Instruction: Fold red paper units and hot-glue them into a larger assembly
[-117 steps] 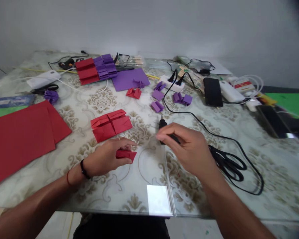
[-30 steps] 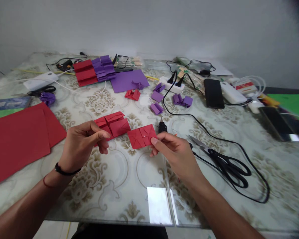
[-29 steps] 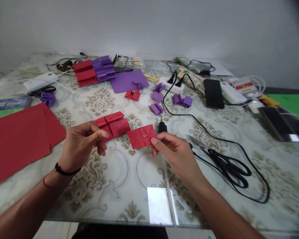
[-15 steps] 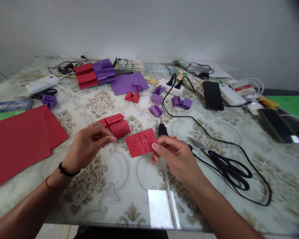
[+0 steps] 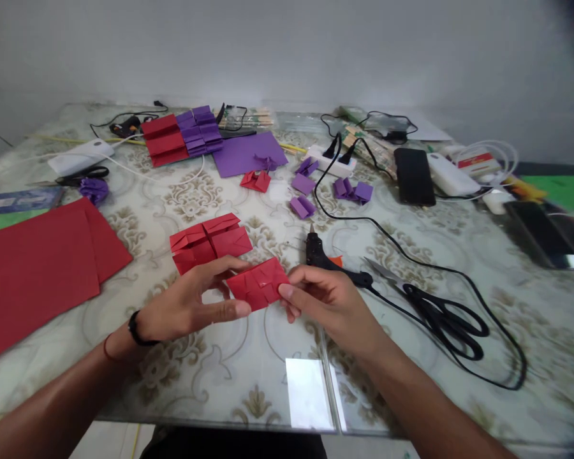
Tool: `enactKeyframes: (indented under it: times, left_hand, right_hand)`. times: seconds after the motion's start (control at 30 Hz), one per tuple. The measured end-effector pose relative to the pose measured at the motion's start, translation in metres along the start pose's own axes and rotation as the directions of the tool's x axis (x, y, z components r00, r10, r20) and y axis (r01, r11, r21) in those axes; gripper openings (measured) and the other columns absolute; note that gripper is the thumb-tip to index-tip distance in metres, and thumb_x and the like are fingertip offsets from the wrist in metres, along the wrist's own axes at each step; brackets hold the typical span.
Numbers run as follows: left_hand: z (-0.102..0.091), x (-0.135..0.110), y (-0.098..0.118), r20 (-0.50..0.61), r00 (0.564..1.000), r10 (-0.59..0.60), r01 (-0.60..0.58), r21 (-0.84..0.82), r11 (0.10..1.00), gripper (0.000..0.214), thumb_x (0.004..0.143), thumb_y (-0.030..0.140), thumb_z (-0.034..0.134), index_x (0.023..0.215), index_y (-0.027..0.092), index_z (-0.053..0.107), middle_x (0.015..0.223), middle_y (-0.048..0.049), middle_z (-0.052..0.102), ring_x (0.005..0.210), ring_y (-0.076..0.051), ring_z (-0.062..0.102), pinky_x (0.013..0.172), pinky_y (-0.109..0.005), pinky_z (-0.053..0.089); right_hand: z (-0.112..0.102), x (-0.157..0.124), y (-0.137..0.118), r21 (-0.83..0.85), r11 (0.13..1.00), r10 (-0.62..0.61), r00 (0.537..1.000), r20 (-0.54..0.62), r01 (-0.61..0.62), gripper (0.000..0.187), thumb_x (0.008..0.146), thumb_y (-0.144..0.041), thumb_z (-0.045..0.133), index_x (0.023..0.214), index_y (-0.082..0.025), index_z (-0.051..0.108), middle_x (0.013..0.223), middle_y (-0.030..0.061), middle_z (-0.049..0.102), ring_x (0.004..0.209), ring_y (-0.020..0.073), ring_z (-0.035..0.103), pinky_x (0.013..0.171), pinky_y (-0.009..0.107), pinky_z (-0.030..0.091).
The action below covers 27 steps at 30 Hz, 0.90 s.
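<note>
Both hands hold one folded red paper piece (image 5: 258,284) just above the glass table top (image 5: 249,370). My left hand (image 5: 191,303) grips its left edge between thumb and fingers. My right hand (image 5: 328,303) pinches its right edge. A stack of similar folded red pieces (image 5: 209,240) lies on the table just behind my left hand. A black hot glue gun (image 5: 328,258) lies right behind my right hand, its cord running off to the back.
Black scissors (image 5: 440,309) lie to the right. Large red sheets (image 5: 38,261) cover the left side. Purple folded pieces (image 5: 302,205), a purple sheet (image 5: 249,153), a power strip (image 5: 330,160), a phone (image 5: 414,175) and cables crowd the back.
My right hand brought the red piece down and toward me. My left hand left the red stack and took hold of the piece's left edge.
</note>
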State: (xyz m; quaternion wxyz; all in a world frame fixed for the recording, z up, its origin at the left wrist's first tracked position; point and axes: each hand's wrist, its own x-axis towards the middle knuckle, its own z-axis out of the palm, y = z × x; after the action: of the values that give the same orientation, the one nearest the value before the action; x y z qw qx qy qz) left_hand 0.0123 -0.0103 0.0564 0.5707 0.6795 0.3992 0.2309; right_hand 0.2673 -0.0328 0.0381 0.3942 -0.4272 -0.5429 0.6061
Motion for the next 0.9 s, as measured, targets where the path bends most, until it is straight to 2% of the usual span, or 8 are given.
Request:
enactKeyframes:
  times: [0.03, 0.1, 0.23, 0.37, 0.7, 0.9]
  left_hand:
    - [0.004, 0.0, 0.0, -0.003, 1.0, -0.017, 0.017, 0.003, 1.0, 0.034, 0.092, 0.047, 0.075, 0.113, 0.021, 0.07, 0.109, -0.0053, 0.071, 0.091, -0.019, 0.063, 0.082, -0.031, 0.054]
    - [0.01, 0.0, -0.002, -0.036, 0.998, -0.042, 0.044, 0.05, 0.998, 0.034, 0.095, 0.052, 0.07, 0.089, 0.018, 0.069, 0.084, -0.0004, 0.063, 0.078, -0.016, 0.056, 0.07, -0.027, 0.047]
    - [0.018, 0.0, -0.007, -0.109, 0.991, -0.083, 0.099, 0.147, 0.984, 0.043, 0.093, 0.051, 0.068, 0.069, 0.017, 0.057, 0.066, 0.0041, 0.044, 0.064, -0.011, 0.039, 0.057, -0.025, 0.031]
    - [0.019, -0.001, -0.007, -0.125, 0.99, -0.068, 0.084, 0.128, 0.988, 0.045, 0.094, 0.048, 0.068, 0.066, 0.018, 0.049, 0.066, 0.005, 0.039, 0.063, -0.01, 0.034, 0.055, -0.026, 0.028]
    - [0.018, -0.003, -0.005, -0.105, 0.992, -0.073, 0.081, 0.08, 0.993, 0.046, 0.096, 0.053, 0.067, 0.07, 0.018, 0.052, 0.069, 0.0036, 0.041, 0.065, -0.011, 0.037, 0.055, -0.025, 0.029]
    - [0.018, -0.004, -0.004, -0.09, 0.995, -0.046, 0.051, 0.047, 0.998, 0.046, 0.096, 0.049, 0.068, 0.067, 0.018, 0.05, 0.066, 0.0042, 0.038, 0.062, -0.01, 0.033, 0.052, -0.026, 0.026]
  right_hand:
    - [0.003, 0.0, -0.001, -0.015, 1.0, 0.016, 1.0, 0.018, -0.016, 0.03, 0.092, -0.042, 0.082, 0.076, -0.019, 0.07, 0.065, -0.0028, 0.065, 0.058, 0.0105, 0.061, 0.058, 0.023, 0.047]
    - [0.008, 0.0, -0.002, -0.026, 0.999, 0.04, 0.998, 0.049, -0.039, 0.03, 0.089, -0.041, 0.085, 0.075, -0.019, 0.07, 0.066, -0.0029, 0.065, 0.059, 0.0105, 0.061, 0.058, 0.023, 0.047]
    - [0.014, -0.001, -0.001, -0.055, 0.996, 0.072, 0.995, 0.062, -0.069, 0.031, 0.088, -0.041, 0.084, 0.074, -0.019, 0.068, 0.065, -0.0034, 0.064, 0.058, 0.0103, 0.06, 0.056, 0.022, 0.045]
    - [0.015, -0.001, 0.0, -0.064, 0.995, 0.087, 0.994, 0.065, -0.083, 0.029, 0.089, -0.041, 0.084, 0.077, -0.019, 0.069, 0.068, -0.0031, 0.066, 0.06, 0.0106, 0.062, 0.059, 0.023, 0.048]
    - [0.014, -0.001, -0.002, -0.03, 0.996, 0.09, 0.994, 0.054, -0.089, 0.028, 0.084, -0.044, 0.089, 0.082, -0.019, 0.075, 0.075, -0.0013, 0.071, 0.063, 0.0123, 0.067, 0.061, 0.024, 0.056]
    - [0.013, -0.001, -0.003, 0.008, 0.996, 0.089, 0.993, 0.076, -0.09, 0.028, 0.082, -0.044, 0.09, 0.086, -0.019, 0.078, 0.078, 0.0001, 0.073, 0.064, 0.0136, 0.069, 0.062, 0.026, 0.06]
